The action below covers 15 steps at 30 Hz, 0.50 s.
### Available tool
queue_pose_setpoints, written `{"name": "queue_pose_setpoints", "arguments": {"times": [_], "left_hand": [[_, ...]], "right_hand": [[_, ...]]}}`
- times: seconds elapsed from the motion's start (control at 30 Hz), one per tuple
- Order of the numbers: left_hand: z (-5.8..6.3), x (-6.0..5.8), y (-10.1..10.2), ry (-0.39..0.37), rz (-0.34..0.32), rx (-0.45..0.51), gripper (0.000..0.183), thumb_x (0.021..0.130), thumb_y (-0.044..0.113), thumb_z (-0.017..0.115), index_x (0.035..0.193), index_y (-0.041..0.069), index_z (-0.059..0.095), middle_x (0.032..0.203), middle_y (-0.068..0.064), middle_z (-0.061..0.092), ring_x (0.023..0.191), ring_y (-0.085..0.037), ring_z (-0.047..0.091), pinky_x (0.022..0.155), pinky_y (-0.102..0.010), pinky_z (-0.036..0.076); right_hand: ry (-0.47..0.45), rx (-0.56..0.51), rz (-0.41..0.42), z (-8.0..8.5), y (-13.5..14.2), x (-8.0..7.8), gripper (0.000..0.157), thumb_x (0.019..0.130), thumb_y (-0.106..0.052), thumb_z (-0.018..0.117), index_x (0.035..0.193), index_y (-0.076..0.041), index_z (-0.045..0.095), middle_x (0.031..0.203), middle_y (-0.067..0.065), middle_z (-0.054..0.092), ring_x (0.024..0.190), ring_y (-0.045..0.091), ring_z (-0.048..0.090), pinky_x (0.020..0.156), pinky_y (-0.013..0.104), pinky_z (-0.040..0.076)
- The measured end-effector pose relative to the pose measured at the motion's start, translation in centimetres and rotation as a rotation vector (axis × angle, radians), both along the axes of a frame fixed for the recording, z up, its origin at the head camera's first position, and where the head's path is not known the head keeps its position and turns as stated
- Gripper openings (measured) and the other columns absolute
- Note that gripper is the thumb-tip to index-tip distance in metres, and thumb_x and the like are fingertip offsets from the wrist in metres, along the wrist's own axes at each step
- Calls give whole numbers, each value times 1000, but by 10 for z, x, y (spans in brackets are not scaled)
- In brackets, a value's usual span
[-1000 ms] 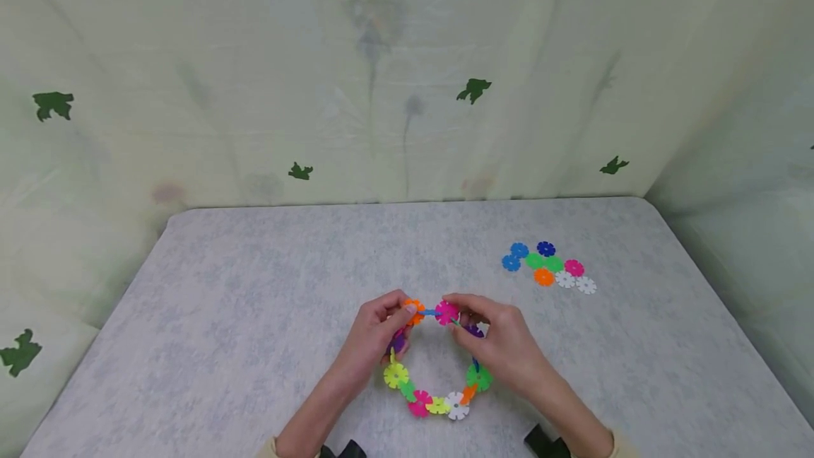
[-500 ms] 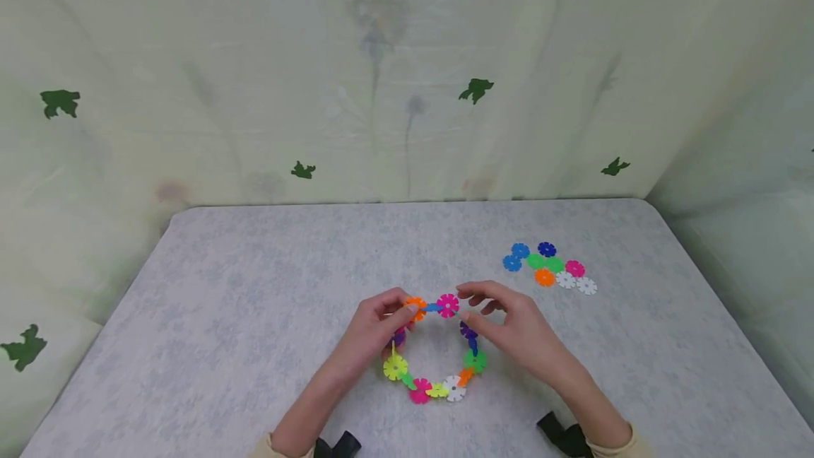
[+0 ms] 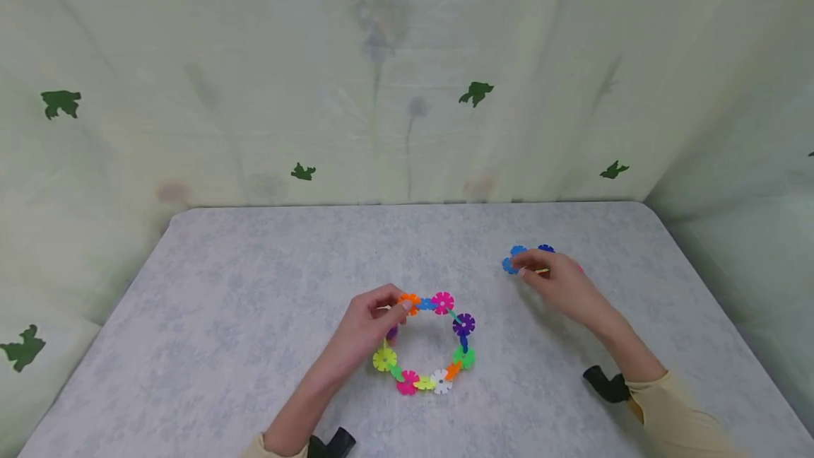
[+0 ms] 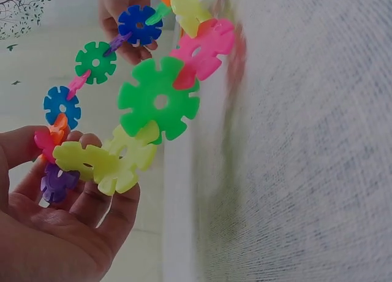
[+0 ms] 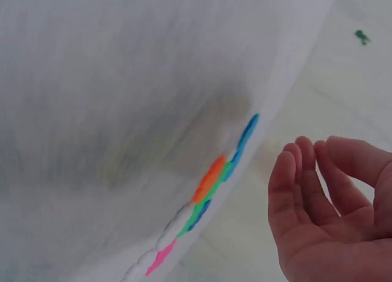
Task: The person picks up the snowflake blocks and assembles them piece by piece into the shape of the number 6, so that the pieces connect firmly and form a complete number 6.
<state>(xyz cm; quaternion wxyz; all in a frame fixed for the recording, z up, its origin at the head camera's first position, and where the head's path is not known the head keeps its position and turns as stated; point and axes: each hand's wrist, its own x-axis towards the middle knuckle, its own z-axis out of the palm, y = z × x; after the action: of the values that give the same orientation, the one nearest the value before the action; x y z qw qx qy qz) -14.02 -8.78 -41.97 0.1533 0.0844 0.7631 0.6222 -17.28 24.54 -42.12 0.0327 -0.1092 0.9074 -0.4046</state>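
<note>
My left hand (image 3: 365,324) pinches a ring of linked snowflake discs (image 3: 465,324) near its orange disc (image 3: 411,304). In the left wrist view the linked discs hang slanted from the fingers and thumb, with a green disc (image 4: 138,98) large in front. Part of the ring is hidden behind my left fingers. My right hand (image 3: 566,288) is over the loose snowflake discs (image 3: 509,266) at the back right, covering most of them. Its fingers are loosely bent with nothing between them, apart from the discs in the right wrist view.
A grey mottled cloth (image 3: 267,267) covers the table. Behind it hangs a pale curtain (image 3: 242,76) with green leaf shapes. Orange, white, green, blue and pink loose discs lie in a flat cluster in the right wrist view. A black strap piece (image 3: 607,384) is at the right wrist.
My right hand has left the ring's pink disc and moved right and away, to over the loose discs. My left hand keeps its pinch; the ring has shifted slightly left.
</note>
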Motion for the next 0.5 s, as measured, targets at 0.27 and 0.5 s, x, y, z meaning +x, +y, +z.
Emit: {"name": "queue_pose_setpoints", "arguments": {"times": [0.27,0.5], "left_hand": [[-1,-1,-3,31,-6,45,8,97,19,64,98,12,68,81,-19,57,67,-23,54,64,-29,49],[0,1,-1,93,-45,1,10,97,20,64,97,11,66,72,-11,55,69,-40,54,56,-25,41]], "right_hand": [[-13,140,87,-10,11,-37,31,97,-3,57,127,-1,61,123,14,63,107,30,59,87,47,50],[-8,180,153,-18,12,-52,35,90,2,66,125,-2,63,120,13,62,99,26,56,87,45,48]]}}
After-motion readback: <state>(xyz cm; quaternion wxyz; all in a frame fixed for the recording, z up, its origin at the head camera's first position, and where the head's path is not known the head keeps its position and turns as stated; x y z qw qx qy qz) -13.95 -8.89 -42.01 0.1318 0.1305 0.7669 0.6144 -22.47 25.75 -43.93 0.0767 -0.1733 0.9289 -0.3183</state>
